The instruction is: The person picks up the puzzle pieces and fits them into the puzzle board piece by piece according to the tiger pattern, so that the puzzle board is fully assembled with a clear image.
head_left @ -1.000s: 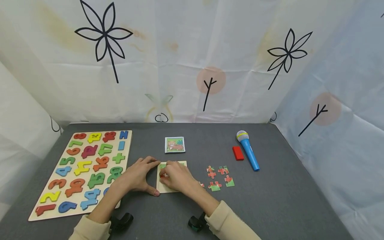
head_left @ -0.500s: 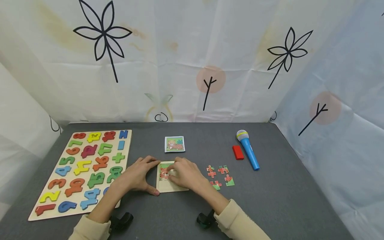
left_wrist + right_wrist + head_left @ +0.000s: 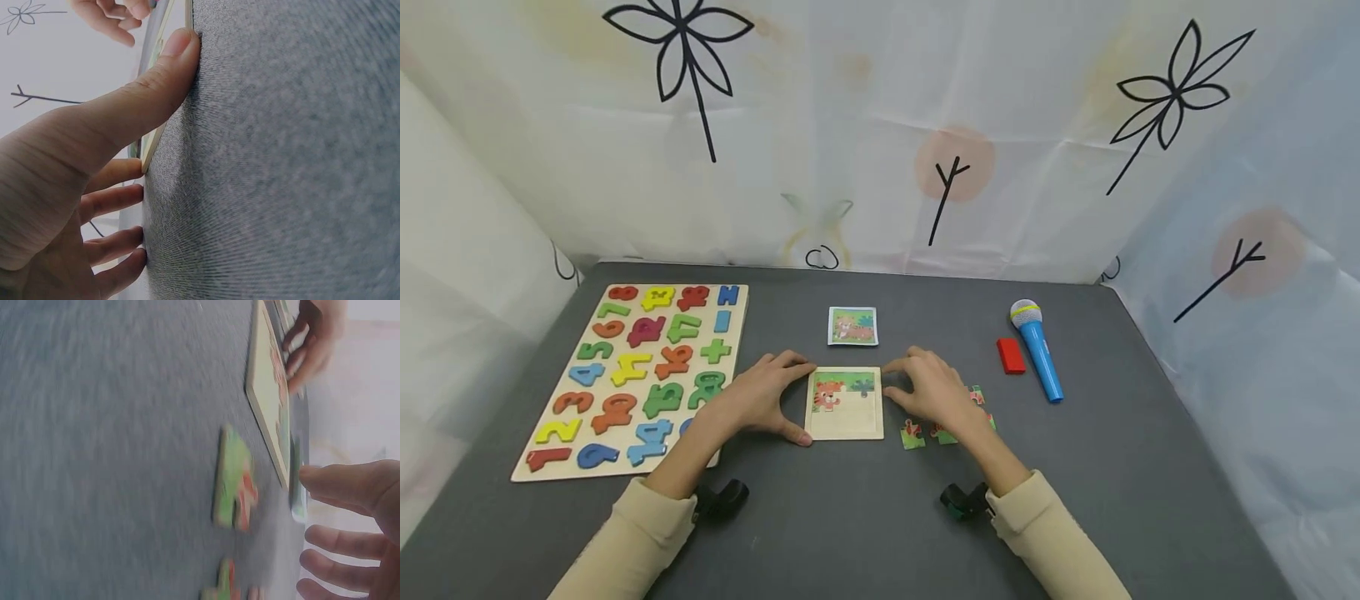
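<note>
A square wooden puzzle board point(image 3: 853, 423) lies in front of me, with fitted pieces showing a tiger point(image 3: 828, 396) and greenery along its top and left; the lower right shows bare wood. My left hand point(image 3: 763, 398) spans its left side. In the left wrist view the straight thumb point(image 3: 153, 84) presses the near corner while the index fingertip touches the far one. My right hand point(image 3: 931, 387) is at the board's right edge, fingers loosely bent and nothing between them. Loose jigsaw pieces point(image 3: 913, 436) lie below that hand, some hidden by its wrist.
A large number board point(image 3: 571, 429) lies on the left. Behind the puzzle is a square picture card point(image 3: 853, 327). A red block point(image 3: 1011, 356) and a blue toy microphone point(image 3: 1040, 354) lie at the right. White fabric walls point(image 3: 865, 100) stand behind and beside the grey table.
My right hand has moved right, off the puzzle board to its right edge, uncovering the fitted pieces. The left hand stays at the board's left side. The head view has shifted.
</note>
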Tool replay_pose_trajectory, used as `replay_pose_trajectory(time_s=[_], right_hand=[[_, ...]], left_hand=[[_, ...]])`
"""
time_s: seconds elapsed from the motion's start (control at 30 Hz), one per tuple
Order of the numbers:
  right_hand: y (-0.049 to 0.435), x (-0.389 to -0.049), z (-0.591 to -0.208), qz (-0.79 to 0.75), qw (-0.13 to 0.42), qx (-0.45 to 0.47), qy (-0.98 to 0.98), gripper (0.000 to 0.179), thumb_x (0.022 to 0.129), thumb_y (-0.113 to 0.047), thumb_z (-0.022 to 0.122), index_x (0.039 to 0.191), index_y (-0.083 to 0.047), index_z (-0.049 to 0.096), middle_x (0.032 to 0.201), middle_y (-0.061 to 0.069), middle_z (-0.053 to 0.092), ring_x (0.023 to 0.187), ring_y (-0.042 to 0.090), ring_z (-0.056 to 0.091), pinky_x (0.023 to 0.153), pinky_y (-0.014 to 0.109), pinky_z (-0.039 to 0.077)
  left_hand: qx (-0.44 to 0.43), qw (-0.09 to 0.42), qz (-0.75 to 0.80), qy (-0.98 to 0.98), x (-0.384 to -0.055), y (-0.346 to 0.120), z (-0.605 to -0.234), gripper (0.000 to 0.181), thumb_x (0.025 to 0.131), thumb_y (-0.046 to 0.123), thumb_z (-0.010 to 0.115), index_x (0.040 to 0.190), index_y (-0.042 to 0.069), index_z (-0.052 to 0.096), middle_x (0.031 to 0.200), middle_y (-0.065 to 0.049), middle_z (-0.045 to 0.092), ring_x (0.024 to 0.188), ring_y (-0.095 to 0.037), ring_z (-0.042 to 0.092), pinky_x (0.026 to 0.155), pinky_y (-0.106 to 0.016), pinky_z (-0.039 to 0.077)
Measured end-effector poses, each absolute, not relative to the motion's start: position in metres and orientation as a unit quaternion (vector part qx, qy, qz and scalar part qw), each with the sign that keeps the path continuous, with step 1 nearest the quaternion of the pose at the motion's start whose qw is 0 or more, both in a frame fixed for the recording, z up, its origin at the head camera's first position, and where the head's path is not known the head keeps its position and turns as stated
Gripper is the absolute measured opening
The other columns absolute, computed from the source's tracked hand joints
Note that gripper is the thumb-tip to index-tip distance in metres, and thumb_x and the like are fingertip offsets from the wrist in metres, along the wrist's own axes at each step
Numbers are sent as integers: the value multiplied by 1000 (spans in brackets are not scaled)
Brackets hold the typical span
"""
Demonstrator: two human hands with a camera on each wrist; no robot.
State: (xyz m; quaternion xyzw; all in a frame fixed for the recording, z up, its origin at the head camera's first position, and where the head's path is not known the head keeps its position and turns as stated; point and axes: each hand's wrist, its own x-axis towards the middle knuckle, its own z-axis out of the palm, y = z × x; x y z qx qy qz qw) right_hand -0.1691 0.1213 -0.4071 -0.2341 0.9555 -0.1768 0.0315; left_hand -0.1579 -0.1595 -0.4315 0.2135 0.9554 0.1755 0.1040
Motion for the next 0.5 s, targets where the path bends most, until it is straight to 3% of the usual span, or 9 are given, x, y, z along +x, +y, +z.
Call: replay_pose_trajectory(time_s=[0.13, 0.5], right_hand=[[137, -174, -402, -179, 37, -217, 959, 33, 89, -23, 80, 121, -13, 77, 109, 11, 69, 91, 23, 63, 71, 40, 55], [178, -178, -399, -176, 86, -195, 961, 37, 85, -25, 84, 118, -9, 76, 108, 13, 69, 91, 22, 59, 75, 43, 54]], left_hand=[[215, 107, 175, 955, -160, -160, -429, 110, 62, 59, 93, 151, 10, 51, 150, -13, 50, 131, -37, 49, 104, -58, 49], [208, 113, 170, 957, -158, -158, -426, 110, 62, 60, 93, 152, 12, 50, 151, -10, 49, 133, -35, 49, 106, -56, 48]])
